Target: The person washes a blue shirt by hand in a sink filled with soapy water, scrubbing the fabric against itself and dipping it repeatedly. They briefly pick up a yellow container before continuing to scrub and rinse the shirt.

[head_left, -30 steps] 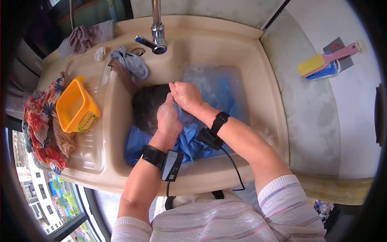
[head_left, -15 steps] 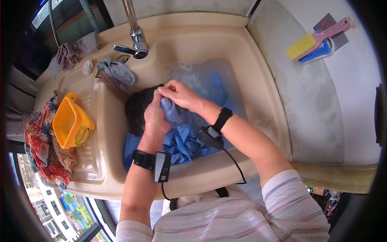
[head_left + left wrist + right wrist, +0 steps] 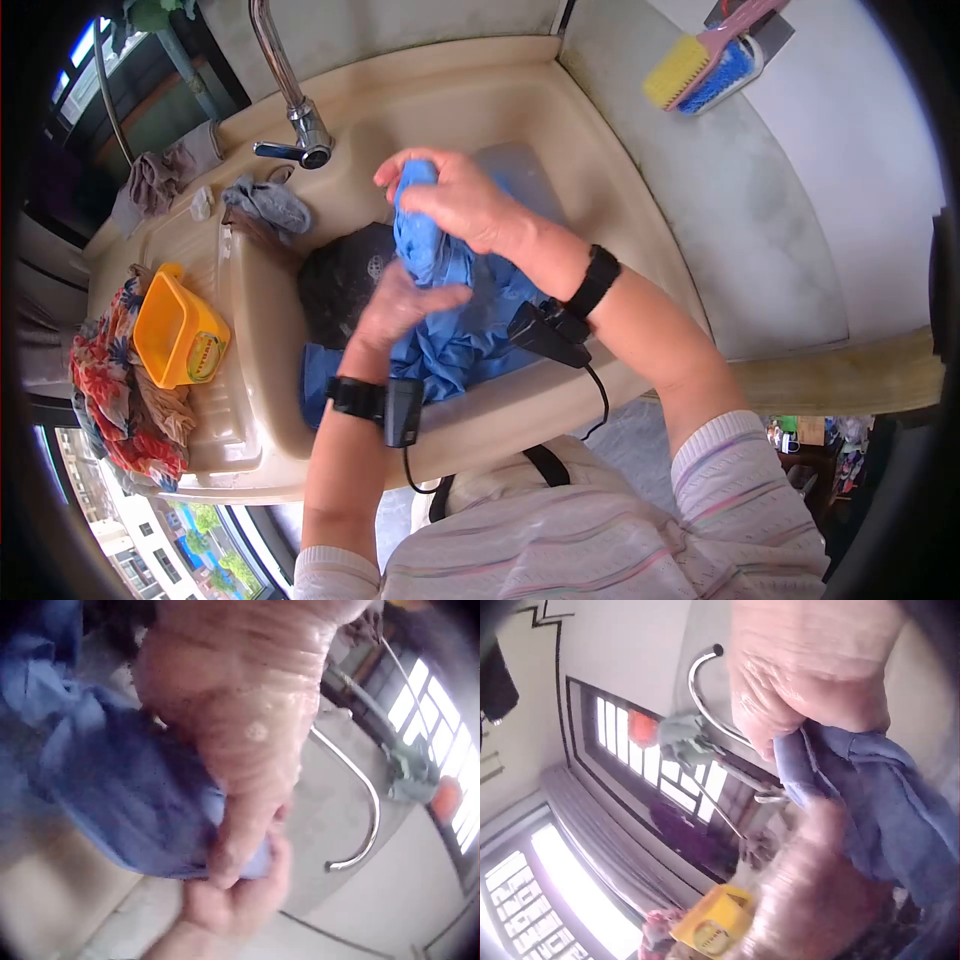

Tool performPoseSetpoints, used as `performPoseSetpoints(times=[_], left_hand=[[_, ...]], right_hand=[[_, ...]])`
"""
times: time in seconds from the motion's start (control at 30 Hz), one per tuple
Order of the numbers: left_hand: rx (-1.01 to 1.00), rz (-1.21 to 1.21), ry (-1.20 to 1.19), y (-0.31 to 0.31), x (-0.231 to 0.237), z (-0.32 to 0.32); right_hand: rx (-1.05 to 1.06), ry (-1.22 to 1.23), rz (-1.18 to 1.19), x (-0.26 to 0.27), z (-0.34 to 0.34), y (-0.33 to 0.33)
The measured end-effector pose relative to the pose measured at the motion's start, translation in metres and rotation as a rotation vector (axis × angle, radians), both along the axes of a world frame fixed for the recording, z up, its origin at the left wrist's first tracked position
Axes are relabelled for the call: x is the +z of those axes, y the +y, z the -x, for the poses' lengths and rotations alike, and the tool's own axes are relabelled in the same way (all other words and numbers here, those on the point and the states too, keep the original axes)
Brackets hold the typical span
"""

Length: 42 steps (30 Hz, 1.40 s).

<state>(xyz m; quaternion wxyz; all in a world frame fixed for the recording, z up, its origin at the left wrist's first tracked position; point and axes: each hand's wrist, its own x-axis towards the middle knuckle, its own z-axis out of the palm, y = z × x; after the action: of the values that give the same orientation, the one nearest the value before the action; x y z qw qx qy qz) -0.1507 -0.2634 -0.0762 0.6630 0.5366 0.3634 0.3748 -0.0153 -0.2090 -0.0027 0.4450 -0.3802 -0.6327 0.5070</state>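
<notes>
Both hands work on a wet blue garment [image 3: 419, 235], lifted partly above the sink water, its lower folds still down in the basin. The right hand [image 3: 460, 200] grips its bunched upper end between thumb and fingers. Lower and to the left, the left hand [image 3: 400, 305] holds the same cloth, thumb reaching across its front. In the left wrist view the left hand [image 3: 240, 742] pinches the cloth's edge close beside the other hand. A stitched seam shows on the garment in the right wrist view. Dark cloth [image 3: 345, 280] lies in the water left of the hands.
A beige sink [image 3: 640, 240] surrounds the work, with a chrome faucet [image 3: 300, 130] behind. On the ribbed drainboard stand a yellow plastic basket [image 3: 180, 330] and patterned clothes [image 3: 110, 390]. A grey cloth [image 3: 265, 203] drapes over the divider. Brushes [image 3: 700, 70] hang on the right wall.
The right hand has risen with the blue cloth, which now stands up out of the water. The left hand has moved lower, apart from the right. The head view has shifted and turned.
</notes>
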Motion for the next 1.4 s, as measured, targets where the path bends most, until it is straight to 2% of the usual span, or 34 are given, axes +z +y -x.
performPoseSetpoints(times=[0.03,0.07,0.13,0.17,0.23,0.3,0.37,0.43,0.5,0.57,0.63,0.7,0.73,0.77,0.8,0.83,0.87,0.9,0.93,1.0,1.03,1.1,1.13,1.17,1.2,1.23,1.4], left_hand=[[-0.052,-0.054,0.083,-0.003,-0.008,-0.006],[-0.054,-0.058,0.081,-0.005,-0.007,-0.004],[-0.071,0.111,0.184,-0.006,-0.004,-0.002],[-0.075,0.105,0.178,-0.003,-0.004,0.0],[0.053,0.141,0.124,0.005,-0.004,0.007],[0.109,0.188,0.073,0.008,0.001,0.012],[0.189,0.289,-0.097,0.01,-0.002,0.016],[0.202,0.331,-0.126,0.014,-0.008,0.02],[0.291,0.348,-0.314,0.017,-0.022,0.021],[0.294,0.375,-0.299,0.014,-0.023,0.016],[0.295,0.395,-0.291,0.013,-0.019,0.009],[0.4,0.377,-0.421,0.011,-0.013,0.007],[0.406,0.377,-0.423,0.012,-0.017,0.01],[0.32,0.424,-0.419,0.015,-0.024,0.014],[0.23,0.471,-0.414,0.016,-0.029,0.015],[0.226,0.471,-0.416,0.016,-0.027,0.011],[0.319,0.582,-0.441,0.016,-0.022,0.006],[0.414,0.692,-0.461,0.016,-0.019,0.004],[0.414,0.692,-0.457,0.018,-0.023,0.006],[0.341,0.675,-0.507,0.022,-0.043,0.014],[0.343,0.679,-0.505,0.024,-0.06,0.013],[0.246,0.445,-0.788,0.023,-0.088,0.012],[0.277,0.294,-0.62,0.013,-0.081,0.01],[0.282,0.295,-0.621,0.013,-0.081,0.004],[0.394,0.416,-0.602,0.013,-0.079,-0.002],[0.505,0.537,-0.58,0.013,-0.078,-0.005],[0.653,0.626,-0.55,0.018,-0.075,0.007]], right_hand=[[-0.003,0.12,0.054,0.017,-0.002,-0.002],[-0.08,0.139,0.088,0.034,-0.008,-0.003],[-0.269,0.211,0.086,0.044,-0.033,0.005],[-0.378,0.261,0.05,0.034,-0.05,0.014],[-0.482,0.088,-0.028,0.01,-0.092,0.023],[-0.604,-0.018,0.081,-0.035,-0.115,0.018],[-0.487,-0.121,0.267,-0.051,-0.106,-0.008],[-0.218,-0.365,0.373,-0.067,-0.084,-0.031],[0.15,-0.668,0.332,-0.06,-0.062,-0.053],[0.482,-0.847,0.296,-0.061,-0.049,-0.063],[0.493,-0.839,0.282,-0.073,-0.054,-0.058],[0.32,-0.801,0.527,-0.069,-0.066,-0.05],[0.191,-0.512,0.571,-0.073,-0.068,-0.047],[0.197,-0.516,0.573,-0.076,-0.071,-0.04],[0.133,-0.37,0.614,-0.079,-0.075,-0.032],[0.064,-0.223,0.651,-0.074,-0.076,-0.029],[0.072,-0.123,0.58,-0.069,-0.068,-0.026],[0.051,-0.208,0.439,-0.069,-0.059,-0.023],[0.032,-0.29,0.298,-0.071,-0.048,-0.021],[0.101,-0.26,-0.077,-0.068,-0.016,-0.031],[0.054,-0.426,-0.342,-0.058,-0.001,-0.041],[-0.003,-0.435,-0.422,-0.057,0.024,-0.055],[0.0,-0.433,-0.42,-0.061,0.028,-0.05],[-0.079,-0.503,-0.3,-0.066,0.03,-0.041],[-0.155,-0.573,-0.179,-0.07,0.032,-0.035],[-0.148,-0.573,-0.179,-0.076,0.034,-0.03],[-0.218,-0.607,-0.231,-0.082,0.044,-0.022]])
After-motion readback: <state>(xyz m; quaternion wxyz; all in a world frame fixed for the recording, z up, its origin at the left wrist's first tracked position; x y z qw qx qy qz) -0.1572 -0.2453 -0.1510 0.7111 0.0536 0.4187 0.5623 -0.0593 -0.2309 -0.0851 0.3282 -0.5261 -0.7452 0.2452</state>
